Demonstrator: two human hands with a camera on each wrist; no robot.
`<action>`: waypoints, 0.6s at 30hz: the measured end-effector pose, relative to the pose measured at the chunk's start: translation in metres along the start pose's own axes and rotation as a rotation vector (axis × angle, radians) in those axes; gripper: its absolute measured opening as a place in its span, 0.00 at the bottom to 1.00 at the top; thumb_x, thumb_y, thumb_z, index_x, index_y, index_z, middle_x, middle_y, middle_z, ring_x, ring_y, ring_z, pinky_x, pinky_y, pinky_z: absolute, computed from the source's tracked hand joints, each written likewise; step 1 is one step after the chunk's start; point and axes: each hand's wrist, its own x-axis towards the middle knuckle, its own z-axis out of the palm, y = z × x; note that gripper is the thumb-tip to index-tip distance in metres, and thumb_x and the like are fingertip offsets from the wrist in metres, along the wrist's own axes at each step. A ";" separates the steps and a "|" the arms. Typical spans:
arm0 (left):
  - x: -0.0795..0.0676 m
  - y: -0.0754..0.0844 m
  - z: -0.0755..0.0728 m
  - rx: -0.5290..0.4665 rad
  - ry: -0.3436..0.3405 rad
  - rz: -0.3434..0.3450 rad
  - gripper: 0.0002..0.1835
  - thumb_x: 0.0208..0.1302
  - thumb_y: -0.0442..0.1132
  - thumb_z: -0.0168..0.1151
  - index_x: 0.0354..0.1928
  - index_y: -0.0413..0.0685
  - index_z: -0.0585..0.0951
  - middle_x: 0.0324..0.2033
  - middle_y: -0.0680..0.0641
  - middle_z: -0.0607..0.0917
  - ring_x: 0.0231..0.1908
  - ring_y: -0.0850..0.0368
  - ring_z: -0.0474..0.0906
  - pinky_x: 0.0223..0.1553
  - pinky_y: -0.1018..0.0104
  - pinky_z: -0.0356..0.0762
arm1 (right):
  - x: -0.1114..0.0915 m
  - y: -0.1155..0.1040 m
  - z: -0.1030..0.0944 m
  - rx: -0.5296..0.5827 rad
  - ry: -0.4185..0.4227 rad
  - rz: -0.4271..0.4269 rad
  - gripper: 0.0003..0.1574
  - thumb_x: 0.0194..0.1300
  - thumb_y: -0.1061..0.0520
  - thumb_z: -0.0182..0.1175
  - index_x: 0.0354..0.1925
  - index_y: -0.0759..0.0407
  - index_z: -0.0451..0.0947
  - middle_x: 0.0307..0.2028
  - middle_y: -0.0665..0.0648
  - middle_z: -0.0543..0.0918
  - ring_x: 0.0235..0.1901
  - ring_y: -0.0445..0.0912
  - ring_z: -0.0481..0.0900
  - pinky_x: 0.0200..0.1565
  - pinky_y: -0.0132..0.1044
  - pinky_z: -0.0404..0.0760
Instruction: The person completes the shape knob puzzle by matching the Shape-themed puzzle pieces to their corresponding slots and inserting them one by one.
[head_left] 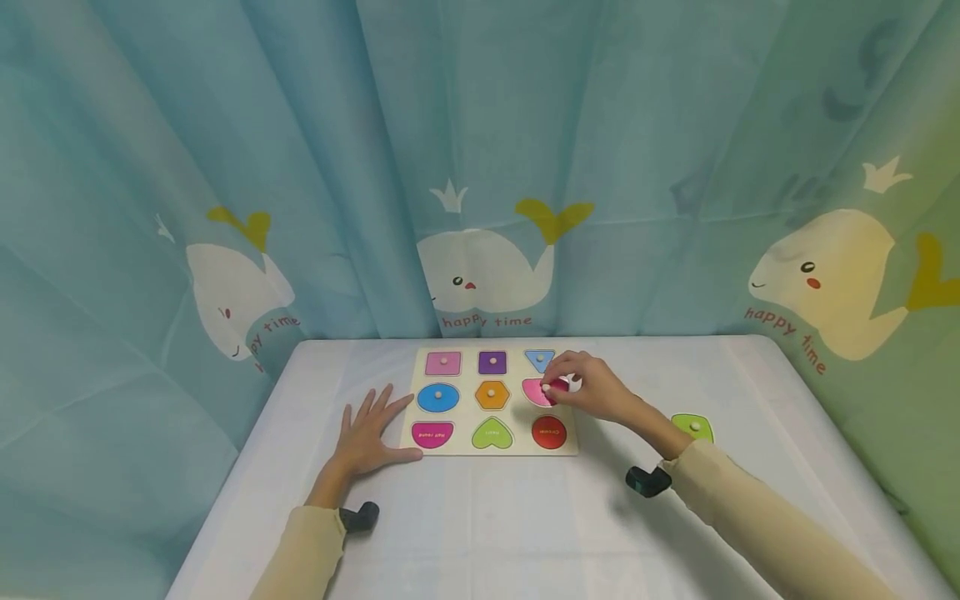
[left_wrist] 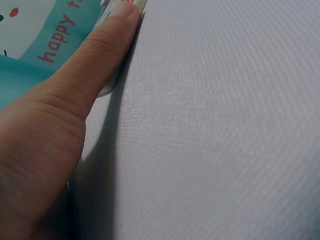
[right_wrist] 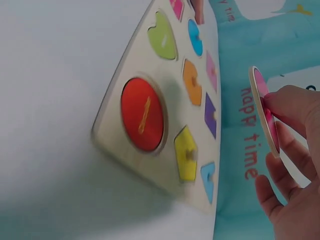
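My right hand (head_left: 588,387) pinches a pink half-round puzzle piece (head_left: 534,392) by its small knob. The right wrist view shows this piece (right_wrist: 259,92) raised off the wooden shape puzzle board (right_wrist: 112,130). Under it in the head view, the board's yellow pentagon (right_wrist: 185,159) is hidden. With fingers spread, my left hand (head_left: 367,437) touches the left side of the board (head_left: 459,414), its thumb (left_wrist: 95,50) at the near left corner. Printed words show in the magenta half-round space (head_left: 432,434), green heart space (head_left: 492,433) and red circle space (head_left: 549,432).
Knobbed pieces sit in the board, among them a blue oval (head_left: 438,398), an orange hexagon (head_left: 492,396) and a purple square (head_left: 492,363). A light green knobbed piece (head_left: 686,423) lies right, partly behind my right forearm. A curtain (head_left: 480,167) hangs behind the white table (head_left: 465,525).
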 end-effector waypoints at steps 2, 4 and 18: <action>0.000 0.000 0.000 -0.001 0.002 0.002 0.57 0.47 0.69 0.75 0.78 0.58 0.65 0.80 0.39 0.52 0.79 0.32 0.38 0.70 0.24 0.27 | 0.006 -0.003 0.004 0.008 -0.006 -0.002 0.06 0.63 0.61 0.72 0.39 0.51 0.89 0.42 0.51 0.87 0.49 0.53 0.80 0.46 0.51 0.83; 0.000 0.000 0.001 -0.005 0.005 0.003 0.57 0.47 0.69 0.75 0.78 0.58 0.66 0.80 0.39 0.52 0.79 0.32 0.38 0.70 0.24 0.27 | 0.012 -0.005 0.009 0.016 -0.019 0.011 0.06 0.63 0.60 0.72 0.39 0.51 0.89 0.43 0.51 0.87 0.52 0.54 0.79 0.47 0.52 0.84; -0.003 0.006 -0.007 -0.016 0.003 0.014 0.56 0.47 0.69 0.75 0.78 0.56 0.66 0.80 0.37 0.53 0.78 0.30 0.39 0.70 0.22 0.28 | 0.048 -0.024 0.063 0.080 -0.056 -0.007 0.06 0.62 0.59 0.74 0.40 0.55 0.90 0.41 0.50 0.87 0.46 0.47 0.80 0.47 0.42 0.82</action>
